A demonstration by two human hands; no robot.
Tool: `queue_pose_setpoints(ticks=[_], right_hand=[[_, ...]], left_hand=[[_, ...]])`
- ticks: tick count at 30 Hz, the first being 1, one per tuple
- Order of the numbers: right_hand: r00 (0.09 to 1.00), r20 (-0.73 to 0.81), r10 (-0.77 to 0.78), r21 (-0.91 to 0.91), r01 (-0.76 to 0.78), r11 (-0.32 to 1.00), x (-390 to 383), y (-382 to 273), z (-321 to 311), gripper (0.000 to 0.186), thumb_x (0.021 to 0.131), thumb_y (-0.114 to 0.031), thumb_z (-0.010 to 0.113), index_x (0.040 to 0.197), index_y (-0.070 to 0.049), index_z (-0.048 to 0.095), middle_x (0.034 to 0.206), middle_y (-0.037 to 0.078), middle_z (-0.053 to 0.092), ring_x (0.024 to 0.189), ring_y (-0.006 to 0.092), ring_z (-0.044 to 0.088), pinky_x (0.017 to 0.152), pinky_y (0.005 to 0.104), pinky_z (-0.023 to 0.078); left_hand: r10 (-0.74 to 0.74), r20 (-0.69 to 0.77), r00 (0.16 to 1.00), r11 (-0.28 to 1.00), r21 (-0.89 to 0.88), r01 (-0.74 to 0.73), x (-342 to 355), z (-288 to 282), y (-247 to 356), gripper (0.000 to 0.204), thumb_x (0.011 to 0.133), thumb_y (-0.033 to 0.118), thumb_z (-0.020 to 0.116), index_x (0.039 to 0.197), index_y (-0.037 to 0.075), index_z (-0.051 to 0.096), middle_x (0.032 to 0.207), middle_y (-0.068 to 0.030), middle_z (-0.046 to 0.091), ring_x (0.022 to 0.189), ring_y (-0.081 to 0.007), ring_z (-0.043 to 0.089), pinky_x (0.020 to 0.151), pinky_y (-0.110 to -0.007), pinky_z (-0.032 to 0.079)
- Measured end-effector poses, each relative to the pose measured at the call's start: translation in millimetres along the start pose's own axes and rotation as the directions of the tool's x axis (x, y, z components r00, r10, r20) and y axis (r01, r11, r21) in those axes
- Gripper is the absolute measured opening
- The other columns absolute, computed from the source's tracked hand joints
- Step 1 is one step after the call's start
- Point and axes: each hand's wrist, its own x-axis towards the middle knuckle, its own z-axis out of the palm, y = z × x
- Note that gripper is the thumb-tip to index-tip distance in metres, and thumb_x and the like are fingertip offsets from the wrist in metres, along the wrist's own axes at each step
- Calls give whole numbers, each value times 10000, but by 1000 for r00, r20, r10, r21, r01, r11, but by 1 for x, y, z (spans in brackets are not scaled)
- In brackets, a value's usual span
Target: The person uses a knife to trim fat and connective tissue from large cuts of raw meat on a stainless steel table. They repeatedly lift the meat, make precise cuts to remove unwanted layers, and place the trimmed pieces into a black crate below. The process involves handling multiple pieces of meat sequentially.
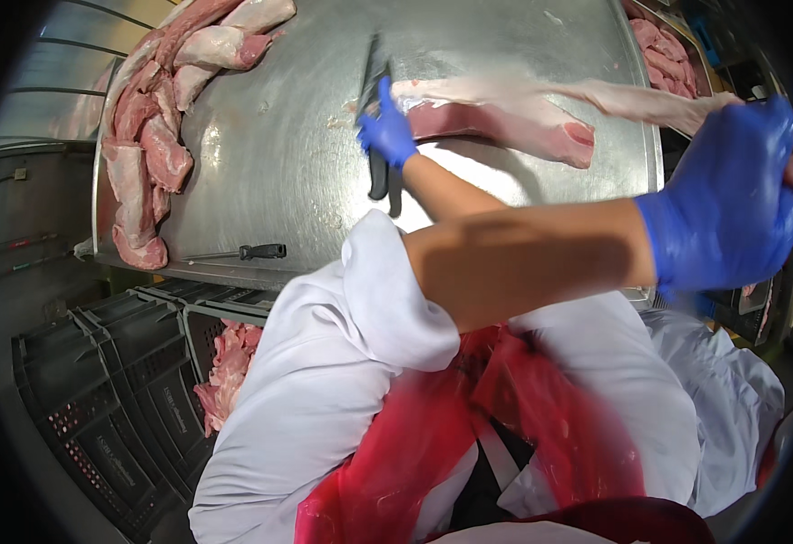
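Note:
My forearms cross, the left one over the right. My left hand (727, 199), in a blue glove, is closed in a fist at the far right. From it a long pale strip of fat (637, 98) stretches leftward to the meat, pulled taut and partly blurred. Beneath the strip, a long piece of pink meat (514, 131) lies on the metal table (278, 163). My right hand (387, 131), also gloved, is closed around a knife (378, 172) near the meat's left end. The black handle sticks out below the hand, and the blurred blade points away from me.
Several pieces of meat (156, 145) line the table's left edge. A thin tool with a black handle (262, 251) lies at the near edge. Grey crates (124, 381) stand below left, one with meat trimmings (228, 372). More meat (664, 54) fills a container at far right.

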Motion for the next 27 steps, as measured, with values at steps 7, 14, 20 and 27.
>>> queue_pose_setpoints(ticks=[7, 14, 20, 27], right_hand=[[863, 477, 166, -295, -21, 955, -159, 19, -128, 779, 945, -85, 548, 1613, -286, 202, 800, 43, 633, 571, 137, 572, 557, 315, 522], [668, 462, 584, -599, -250, 760, -287, -45, -300, 853, 877, -28, 552, 1602, -340, 230, 693, 53, 613, 500, 106, 532, 530, 279, 504], [926, 224, 303, -648, -91, 756, -278, -25, -289, 775, 904, -125, 560, 1598, -290, 258, 713, 78, 643, 545, 136, 590, 597, 315, 539], [809, 385, 444, -811, 67, 582, -262, -13, -257, 766, 908, -199, 555, 1600, -269, 235, 876, 240, 682, 780, 378, 681, 812, 437, 537]], left_hand=[[-446, 126, 886, 874, 275, 401, 23, -109, 15, 163, 908, 199, 621, 924, 38, 608, 711, -48, 605, 568, -136, 535, 509, -281, 429], [-815, -528, 238, -63, 489, 870, -208, -341, 45, 191, 882, 184, 665, 967, 34, 583, 838, -92, 594, 704, -163, 569, 620, -297, 455], [-885, -132, 446, -195, 976, -97, -263, -309, 47, 642, 755, 358, 756, 1267, 31, 548, 1220, -220, 549, 1126, -356, 549, 960, -474, 454], [-908, -220, 358, -297, 939, -176, -282, -308, 61, 406, 780, 297, 697, 1069, 26, 613, 1057, -202, 621, 1011, -380, 605, 858, -506, 481]])
